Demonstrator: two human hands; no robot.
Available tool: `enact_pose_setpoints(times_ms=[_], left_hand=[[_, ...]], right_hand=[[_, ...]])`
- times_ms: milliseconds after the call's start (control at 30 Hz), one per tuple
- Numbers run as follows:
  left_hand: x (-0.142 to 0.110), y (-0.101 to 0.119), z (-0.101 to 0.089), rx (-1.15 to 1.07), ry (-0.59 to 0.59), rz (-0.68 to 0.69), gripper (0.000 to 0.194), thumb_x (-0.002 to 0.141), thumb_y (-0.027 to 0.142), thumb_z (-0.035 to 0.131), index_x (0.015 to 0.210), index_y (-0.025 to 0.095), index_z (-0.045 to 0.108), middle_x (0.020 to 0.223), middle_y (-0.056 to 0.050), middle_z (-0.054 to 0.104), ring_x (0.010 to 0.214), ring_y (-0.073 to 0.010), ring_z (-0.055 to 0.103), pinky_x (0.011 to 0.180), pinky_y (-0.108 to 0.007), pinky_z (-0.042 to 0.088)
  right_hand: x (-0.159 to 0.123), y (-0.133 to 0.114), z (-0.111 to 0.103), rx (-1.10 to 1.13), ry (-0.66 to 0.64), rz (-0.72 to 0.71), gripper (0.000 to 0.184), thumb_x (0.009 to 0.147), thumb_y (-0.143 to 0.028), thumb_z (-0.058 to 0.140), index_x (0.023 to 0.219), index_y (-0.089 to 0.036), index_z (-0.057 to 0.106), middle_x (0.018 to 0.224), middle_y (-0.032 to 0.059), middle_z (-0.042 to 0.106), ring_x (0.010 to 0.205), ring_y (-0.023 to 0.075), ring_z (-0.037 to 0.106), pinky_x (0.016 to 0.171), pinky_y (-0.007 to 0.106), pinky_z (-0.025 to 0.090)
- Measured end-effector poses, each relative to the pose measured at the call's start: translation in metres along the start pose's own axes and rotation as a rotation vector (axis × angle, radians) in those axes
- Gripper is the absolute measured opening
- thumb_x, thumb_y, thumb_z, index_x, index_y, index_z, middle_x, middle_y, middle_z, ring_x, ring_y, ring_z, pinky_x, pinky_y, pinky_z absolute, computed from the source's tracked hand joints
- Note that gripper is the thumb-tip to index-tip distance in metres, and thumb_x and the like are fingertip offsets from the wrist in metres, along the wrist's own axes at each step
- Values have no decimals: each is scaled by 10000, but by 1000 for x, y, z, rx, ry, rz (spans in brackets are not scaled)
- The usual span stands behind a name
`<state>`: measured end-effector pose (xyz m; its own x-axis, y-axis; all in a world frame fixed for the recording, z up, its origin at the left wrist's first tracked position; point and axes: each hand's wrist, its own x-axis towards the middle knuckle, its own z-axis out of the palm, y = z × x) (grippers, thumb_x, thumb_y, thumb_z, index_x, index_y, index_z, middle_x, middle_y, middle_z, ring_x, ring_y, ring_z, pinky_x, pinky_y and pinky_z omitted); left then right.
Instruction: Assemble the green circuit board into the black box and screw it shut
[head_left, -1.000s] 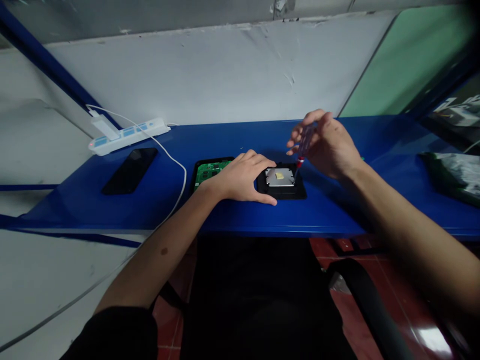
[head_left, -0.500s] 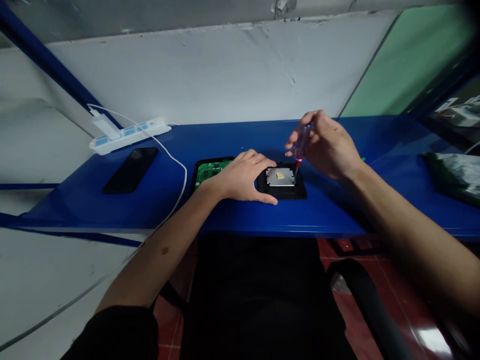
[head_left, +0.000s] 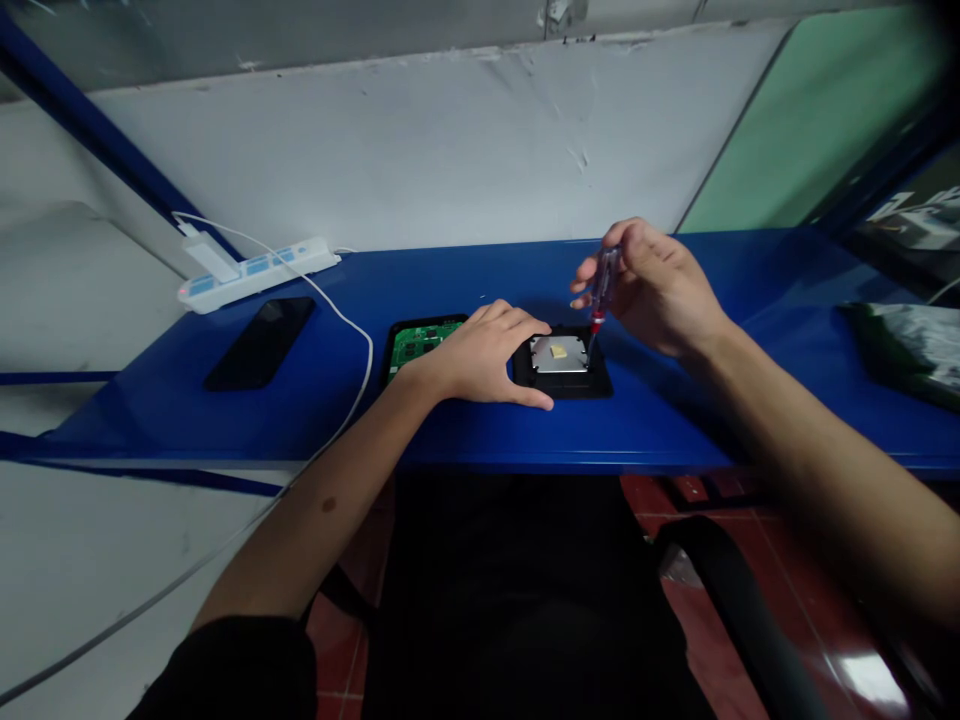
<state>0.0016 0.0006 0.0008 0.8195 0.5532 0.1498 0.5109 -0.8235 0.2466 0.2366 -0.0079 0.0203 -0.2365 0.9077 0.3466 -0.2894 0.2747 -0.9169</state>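
Note:
My right hand (head_left: 660, 290) is closed around the clear handle of a screwdriver (head_left: 606, 280) with a red collar. The screwdriver stands nearly upright, its tip at the right edge of a silver metal plate (head_left: 574, 355). A small yellowish pad (head_left: 558, 352) sits on the plate, which lies in a black plastic cover (head_left: 559, 387). Thumb and fingers of my left hand (head_left: 495, 355) grip the left side of this cover, holding it against the table. Partly behind my left hand lies a black housing with a green circuit board (head_left: 420, 342).
On the left of the blue table (head_left: 465, 430) are a black phone (head_left: 260, 343) and a white power strip (head_left: 259, 272). A white cable (head_left: 370, 345) runs from the strip over the front edge. At the far right lies a silvery and green bag (head_left: 919, 345).
Little differs. The screwdriver stays at the right edge of the metal plate, and both hands keep their hold; the view has shifted very slightly.

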Motion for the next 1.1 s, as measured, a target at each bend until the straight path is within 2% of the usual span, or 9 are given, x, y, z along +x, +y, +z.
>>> enact_pose_setpoints(times_ms=[100, 233, 333, 467, 567, 700, 767, 967, 1100], left_hand=[[-1, 0, 0, 1, -8, -4, 864, 755, 789, 659, 1396, 226, 521, 1414, -99, 574, 1304, -333, 456, 1134, -463, 326], [-1, -1, 0, 3, -16, -10, 874, 759, 799, 644, 1401, 219, 516, 1422, -98, 566, 1304, -321, 449, 1131, -437, 329], [-1, 0, 0, 4, -19, -9, 879, 757, 803, 643, 1404, 222, 514, 1428, -96, 562, 1301, -322, 448, 1137, -444, 318], [0, 2, -2, -1, -21, -1, 859, 759, 787, 655, 1385, 212, 529, 1401, -108, 576, 1278, -325, 466, 1129, -446, 320], [0, 2, -2, 6, -21, -9, 851, 755, 787, 657, 1385, 230, 528, 1382, -104, 586, 1265, -330, 474, 1128, -456, 317], [0, 0, -1, 2, -24, -8, 872, 748, 798, 651, 1395, 229, 519, 1401, -99, 572, 1272, -326, 459, 1119, -450, 331], [0, -1, 0, -11, -21, -5, 880, 749, 803, 643, 1401, 225, 517, 1411, -102, 566, 1279, -329, 453, 1121, -455, 330], [0, -1, 1, -10, -20, -14, 866, 753, 806, 631, 1404, 247, 510, 1414, -91, 563, 1298, -336, 444, 1131, -472, 319], [0, -1, 0, -6, -23, -5, 865, 753, 806, 641, 1384, 227, 523, 1403, -100, 568, 1286, -331, 455, 1123, -449, 330]], right_hand=[[0, -1, 0, 42, 22, -36, 375, 795, -621, 737, 865, -278, 604, 868, -22, 694, 774, 144, 691, 684, 313, 597], [0, -2, -3, 68, 24, -60, 354, 713, -482, 863, 790, -273, 588, 836, -51, 640, 758, 118, 654, 677, 286, 586], [-1, -2, -5, 50, 9, -56, 288, 759, -411, 845, 805, -271, 598, 783, -64, 630, 739, 106, 654, 681, 272, 583], [-2, -2, -2, 40, -50, -16, 232, 893, -469, 703, 1008, -283, 627, 865, -29, 728, 766, 130, 713, 701, 294, 598], [-2, -1, 1, 71, -74, 17, 246, 936, -503, 630, 1000, -266, 628, 861, -13, 730, 776, 144, 723, 732, 319, 609], [-1, 0, 0, 94, -39, -14, 324, 843, -591, 704, 899, -280, 633, 845, -21, 682, 771, 146, 696, 690, 316, 600], [-1, 1, -3, 63, -17, -53, 324, 778, -565, 782, 852, -292, 625, 818, -32, 653, 755, 151, 678, 668, 327, 592], [-3, -2, 1, 16, -7, -8, 225, 918, -510, 653, 978, -295, 624, 806, -34, 699, 731, 142, 688, 722, 345, 592], [-2, -4, 4, 52, -5, 5, 288, 896, -561, 655, 899, -278, 600, 765, -27, 692, 757, 157, 701, 718, 344, 600]])
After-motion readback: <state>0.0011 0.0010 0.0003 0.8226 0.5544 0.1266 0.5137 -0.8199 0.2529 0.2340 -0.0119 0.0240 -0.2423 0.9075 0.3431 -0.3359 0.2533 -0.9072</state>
